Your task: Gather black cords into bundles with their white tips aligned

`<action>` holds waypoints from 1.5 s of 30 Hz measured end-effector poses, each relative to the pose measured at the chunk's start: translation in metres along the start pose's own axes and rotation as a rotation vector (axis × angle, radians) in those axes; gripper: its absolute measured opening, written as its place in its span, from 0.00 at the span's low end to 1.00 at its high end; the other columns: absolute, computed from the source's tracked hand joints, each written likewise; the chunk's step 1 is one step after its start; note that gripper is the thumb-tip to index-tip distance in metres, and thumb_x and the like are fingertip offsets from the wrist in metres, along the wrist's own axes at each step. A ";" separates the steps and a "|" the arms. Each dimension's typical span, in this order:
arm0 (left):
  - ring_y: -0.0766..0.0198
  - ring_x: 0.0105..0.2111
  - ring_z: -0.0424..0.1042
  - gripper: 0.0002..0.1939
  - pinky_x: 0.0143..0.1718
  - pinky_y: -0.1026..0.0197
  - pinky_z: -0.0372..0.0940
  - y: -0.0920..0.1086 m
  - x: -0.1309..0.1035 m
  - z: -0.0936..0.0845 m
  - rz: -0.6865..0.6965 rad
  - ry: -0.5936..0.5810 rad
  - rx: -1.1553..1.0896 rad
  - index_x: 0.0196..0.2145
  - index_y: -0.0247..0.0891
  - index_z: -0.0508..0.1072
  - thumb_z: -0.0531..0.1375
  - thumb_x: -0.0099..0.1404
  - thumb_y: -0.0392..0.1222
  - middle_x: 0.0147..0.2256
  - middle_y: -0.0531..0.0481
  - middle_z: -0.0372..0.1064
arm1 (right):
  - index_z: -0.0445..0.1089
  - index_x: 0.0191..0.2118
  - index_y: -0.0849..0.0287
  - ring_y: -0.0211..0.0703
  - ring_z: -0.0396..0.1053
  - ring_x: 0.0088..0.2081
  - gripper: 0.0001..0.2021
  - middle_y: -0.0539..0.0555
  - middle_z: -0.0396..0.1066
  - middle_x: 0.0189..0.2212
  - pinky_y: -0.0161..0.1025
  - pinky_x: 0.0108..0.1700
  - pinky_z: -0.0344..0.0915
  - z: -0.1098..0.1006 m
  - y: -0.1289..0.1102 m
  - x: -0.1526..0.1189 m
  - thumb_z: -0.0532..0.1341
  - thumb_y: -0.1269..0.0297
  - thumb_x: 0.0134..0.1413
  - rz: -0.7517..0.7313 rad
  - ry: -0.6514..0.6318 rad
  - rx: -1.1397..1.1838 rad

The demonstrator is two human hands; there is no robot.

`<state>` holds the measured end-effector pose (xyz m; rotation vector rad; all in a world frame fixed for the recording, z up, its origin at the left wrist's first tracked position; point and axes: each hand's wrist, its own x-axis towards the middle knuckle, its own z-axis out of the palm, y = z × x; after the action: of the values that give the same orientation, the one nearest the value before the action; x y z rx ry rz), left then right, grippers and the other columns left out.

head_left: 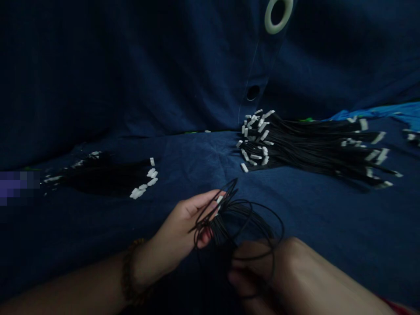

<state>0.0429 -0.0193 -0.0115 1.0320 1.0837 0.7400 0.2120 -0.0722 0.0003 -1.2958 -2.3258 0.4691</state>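
Note:
Thin black cables point(244, 214) run in loose loops between my two hands. My left hand point(188, 223) is closed on their gathered ends, where a white connector shows beside the thumb. Lower and to the right, my right hand point(262, 267) has its fingers curled around the same cables; it is dark and somewhat blurred. Some loops stand out over both hands. Beyond my right hand lies a large bundle of black cables point(305, 142) with white connectors at both ends. A smaller dark bundle point(101, 177), also tipped with white connectors, lies at the left.
Dark blue cloth point(193, 162) covers the work surface and hangs behind it. A pale ring point(278, 16) sits in the hanging cloth, above a dark hole point(253, 92). Bright blue material point(387, 113) lies at the right back edge.

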 end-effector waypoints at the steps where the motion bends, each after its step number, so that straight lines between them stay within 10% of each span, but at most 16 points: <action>1: 0.76 0.14 0.55 0.18 0.14 0.74 0.51 0.003 -0.001 0.002 -0.006 0.013 0.016 0.46 0.39 0.70 0.56 0.59 0.45 0.18 0.58 0.56 | 0.68 0.29 0.53 0.36 0.68 0.22 0.09 0.46 0.71 0.25 0.31 0.20 0.54 0.006 -0.002 0.003 0.55 0.74 0.42 0.063 -0.003 0.031; 6: 0.75 0.15 0.56 0.16 0.15 0.73 0.51 0.007 -0.004 0.004 -0.005 0.040 0.046 0.45 0.39 0.71 0.57 0.58 0.43 0.17 0.58 0.58 | 0.67 0.27 0.56 0.38 0.68 0.28 0.08 0.49 0.70 0.27 0.30 0.24 0.58 0.015 0.000 0.016 0.53 0.70 0.51 0.179 -0.068 0.145; 13: 0.75 0.16 0.57 0.20 0.15 0.72 0.51 -0.003 0.002 0.000 -0.022 0.022 0.091 0.50 0.40 0.67 0.56 0.59 0.46 0.22 0.55 0.63 | 0.66 0.35 0.58 0.35 0.69 0.37 0.12 0.48 0.71 0.34 0.32 0.42 0.64 0.019 0.006 0.029 0.52 0.79 0.49 -0.038 0.058 0.429; 26: 0.73 0.15 0.58 0.23 0.13 0.72 0.51 -0.002 0.003 0.000 0.008 0.002 0.041 0.48 0.39 0.68 0.57 0.57 0.51 0.18 0.55 0.60 | 0.64 0.33 0.62 0.31 0.65 0.20 0.04 0.49 0.67 0.22 0.27 0.21 0.61 0.008 0.023 0.023 0.55 0.69 0.50 0.437 -0.323 0.982; 38: 0.74 0.15 0.58 0.22 0.13 0.73 0.52 -0.007 0.003 -0.004 -0.001 0.006 0.000 0.49 0.42 0.67 0.57 0.58 0.50 0.18 0.56 0.60 | 0.67 0.30 0.62 0.25 0.55 0.15 0.05 0.45 0.61 0.17 0.21 0.17 0.52 -0.039 0.022 0.028 0.56 0.72 0.44 0.548 -0.370 1.312; 45: 0.75 0.15 0.57 0.22 0.14 0.74 0.51 -0.010 0.004 -0.004 -0.002 0.095 -0.045 0.49 0.43 0.66 0.58 0.58 0.51 0.18 0.58 0.57 | 0.73 0.34 0.56 0.32 0.65 0.29 0.10 0.48 0.67 0.27 0.29 0.33 0.63 -0.068 0.047 0.026 0.54 0.64 0.56 0.206 0.164 1.209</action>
<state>0.0407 -0.0183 -0.0230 0.9655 1.1440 0.8148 0.2691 -0.0209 0.0404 -0.8547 -1.2779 1.4541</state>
